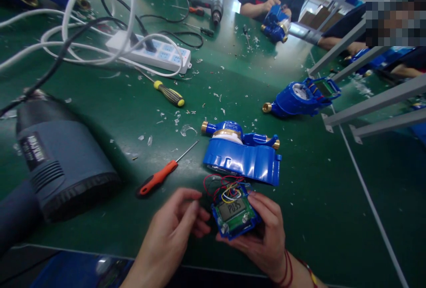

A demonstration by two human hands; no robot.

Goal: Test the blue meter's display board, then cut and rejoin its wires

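The green counter (pixel 319 217) carries a blue meter (pixel 241 161). Nearer, the left hand (pixel 179 221) hangs half-curled, apparently empty; the right hand (pixel 270 226) clasps a display module (pixel 233 209) screen-up (presumably for reading), near the meter, probably because of its thin wires (pixel 229 194).

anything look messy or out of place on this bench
Yes: clear scraps, perhaps plastic, litter the green tabletop, many near the yellow-and-black screwdriver, so it looks unswept. The display module in the right hand also has loose, tangled wires, though I see no clear damage.
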